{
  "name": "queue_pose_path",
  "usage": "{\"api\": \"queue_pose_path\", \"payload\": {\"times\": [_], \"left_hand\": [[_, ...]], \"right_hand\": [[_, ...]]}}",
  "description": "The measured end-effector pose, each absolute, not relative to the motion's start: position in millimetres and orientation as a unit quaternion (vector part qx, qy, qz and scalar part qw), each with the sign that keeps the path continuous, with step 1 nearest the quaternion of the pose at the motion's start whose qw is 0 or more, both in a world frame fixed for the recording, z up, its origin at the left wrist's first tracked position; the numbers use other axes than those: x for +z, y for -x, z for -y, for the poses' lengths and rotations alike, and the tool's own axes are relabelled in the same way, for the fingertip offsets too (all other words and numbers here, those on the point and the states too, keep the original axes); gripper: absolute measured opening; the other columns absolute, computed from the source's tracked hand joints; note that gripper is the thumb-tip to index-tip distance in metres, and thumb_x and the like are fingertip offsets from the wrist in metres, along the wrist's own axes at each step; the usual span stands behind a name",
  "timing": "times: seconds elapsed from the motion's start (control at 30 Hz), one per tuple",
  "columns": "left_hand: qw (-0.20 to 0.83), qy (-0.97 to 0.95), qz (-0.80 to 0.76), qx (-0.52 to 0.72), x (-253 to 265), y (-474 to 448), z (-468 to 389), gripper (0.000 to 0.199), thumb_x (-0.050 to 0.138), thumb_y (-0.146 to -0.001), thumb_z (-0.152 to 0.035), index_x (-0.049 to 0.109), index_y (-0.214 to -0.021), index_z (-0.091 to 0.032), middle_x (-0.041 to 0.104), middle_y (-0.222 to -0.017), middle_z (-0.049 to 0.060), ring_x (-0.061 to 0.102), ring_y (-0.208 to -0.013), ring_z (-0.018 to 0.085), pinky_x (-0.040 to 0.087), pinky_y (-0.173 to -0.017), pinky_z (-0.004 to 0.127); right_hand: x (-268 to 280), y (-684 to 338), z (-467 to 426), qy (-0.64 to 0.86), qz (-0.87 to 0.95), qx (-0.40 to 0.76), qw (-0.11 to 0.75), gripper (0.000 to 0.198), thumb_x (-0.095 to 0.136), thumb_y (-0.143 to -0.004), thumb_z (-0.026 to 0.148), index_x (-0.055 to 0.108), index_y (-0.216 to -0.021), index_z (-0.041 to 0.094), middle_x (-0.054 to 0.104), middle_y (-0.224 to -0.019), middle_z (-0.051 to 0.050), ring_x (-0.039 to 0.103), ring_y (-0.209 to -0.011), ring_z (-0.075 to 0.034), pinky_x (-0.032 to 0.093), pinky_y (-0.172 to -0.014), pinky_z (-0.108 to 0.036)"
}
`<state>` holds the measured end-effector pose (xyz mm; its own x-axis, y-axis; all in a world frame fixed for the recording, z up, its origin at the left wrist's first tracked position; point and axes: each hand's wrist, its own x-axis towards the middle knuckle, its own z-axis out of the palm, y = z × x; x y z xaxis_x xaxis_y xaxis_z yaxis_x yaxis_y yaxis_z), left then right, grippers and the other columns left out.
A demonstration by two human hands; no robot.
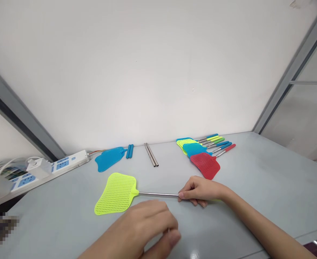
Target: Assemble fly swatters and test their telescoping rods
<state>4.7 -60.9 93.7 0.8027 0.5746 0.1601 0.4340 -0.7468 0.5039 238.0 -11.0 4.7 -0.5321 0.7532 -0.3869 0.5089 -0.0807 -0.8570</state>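
A neon-yellow fly swatter (116,194) lies across the grey table, its perforated head to the left. My right hand (201,190) is closed around its thin metal rod (158,194), thumb on top; the part beyond the fingers is mostly hidden beneath the hand. Nearer to me, my left hand (147,225) hovers in front of the rod, apart from it. Its fingers are curled in and the thumb tip comes close to them. Whatever may be between those fingertips is too small to make out.
Against the wall at right lies a row of fly swatters, a red one (206,166) in front. Two metal tubes (151,155), two blue handle grips (129,151) and a blue swatter head (109,159) lie further left. A white power strip (72,162) with cables lines the left edge.
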Motion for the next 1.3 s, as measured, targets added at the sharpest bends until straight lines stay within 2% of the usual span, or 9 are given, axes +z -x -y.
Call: {"api": "queue_pose_path", "payload": {"times": [0.13, 0.2, 0.33, 0.67, 0.93, 1.1, 1.3], "left_hand": [[0.141, -0.929, -0.322, 0.115, 57, -7, 32, 0.023, 0.034, -0.086, -0.029, 0.052, -0.099, -0.024, 0.053, -0.092, 0.003, 0.049, -0.081, 0.016, 0.042, -0.073, 0.029], [0.112, -0.928, -0.334, 0.120, 37, -4, 16, 0.025, 0.032, -0.086, -0.029, 0.049, -0.104, -0.024, 0.052, -0.096, 0.004, 0.047, -0.086, 0.018, 0.041, -0.076, 0.033], [0.131, -0.926, -0.330, 0.125, 15, -2, 3, 0.025, 0.029, -0.088, -0.027, 0.052, -0.096, -0.024, 0.051, -0.095, 0.003, 0.046, -0.086, 0.017, 0.039, -0.075, 0.032], [0.194, -0.907, -0.344, 0.147, 7, -8, 7, 0.021, 0.030, -0.088, -0.027, 0.050, -0.084, -0.022, 0.050, -0.081, 0.000, 0.046, -0.079, 0.014, 0.038, -0.070, 0.027], [0.139, -0.909, -0.370, 0.132, 1, -9, 8, 0.012, 0.035, -0.081, -0.019, 0.042, -0.071, -0.019, 0.046, -0.069, -0.002, 0.043, -0.064, 0.012, 0.033, -0.056, 0.023], [0.101, -0.916, -0.373, 0.104, -1, -11, 6, 0.016, 0.037, -0.075, -0.015, 0.031, -0.060, -0.018, 0.042, -0.061, -0.003, 0.040, -0.059, 0.011, 0.027, -0.053, 0.023], [0.118, -0.912, -0.379, 0.099, 2, -8, 9, 0.020, 0.036, -0.080, -0.021, 0.032, -0.061, -0.018, 0.043, -0.061, -0.003, 0.040, -0.059, 0.011, 0.025, -0.053, 0.023]], "right_hand": [[5, -238, 11, 0.470, 0.669, 0.566, 0.109, 0.034, 0.051, -0.075, 0.044, 0.066, -0.086, 0.016, 0.048, -0.050, 0.004, 0.042, -0.034, -0.004, 0.033, -0.034, -0.015], [6, -238, 11, 0.470, 0.666, 0.569, 0.108, 0.034, 0.051, -0.075, 0.044, 0.066, -0.086, 0.016, 0.048, -0.051, 0.004, 0.042, -0.034, -0.004, 0.034, -0.034, -0.015], [7, -238, 12, 0.466, 0.669, 0.570, 0.108, 0.033, 0.051, -0.075, 0.043, 0.066, -0.085, 0.015, 0.048, -0.051, 0.004, 0.041, -0.034, -0.003, 0.033, -0.034, -0.015], [9, -238, 11, 0.450, 0.691, 0.555, 0.108, 0.032, 0.050, -0.076, 0.042, 0.065, -0.086, 0.015, 0.047, -0.052, 0.003, 0.041, -0.035, -0.004, 0.034, -0.034, -0.014], [7, -237, 13, 0.449, 0.696, 0.552, 0.096, 0.035, 0.049, -0.076, 0.044, 0.065, -0.089, 0.016, 0.047, -0.053, 0.003, 0.042, -0.036, -0.004, 0.035, -0.035, -0.015], [9, -236, 13, 0.448, 0.703, 0.546, 0.082, 0.035, 0.049, -0.075, 0.046, 0.065, -0.089, 0.018, 0.047, -0.055, 0.003, 0.042, -0.039, -0.004, 0.036, -0.037, -0.015], [13, -240, 14, 0.403, 0.719, 0.562, 0.073, 0.029, 0.051, -0.075, 0.041, 0.061, -0.079, 0.014, 0.045, -0.058, 0.003, 0.043, -0.045, -0.004, 0.036, -0.042, -0.015]]}}
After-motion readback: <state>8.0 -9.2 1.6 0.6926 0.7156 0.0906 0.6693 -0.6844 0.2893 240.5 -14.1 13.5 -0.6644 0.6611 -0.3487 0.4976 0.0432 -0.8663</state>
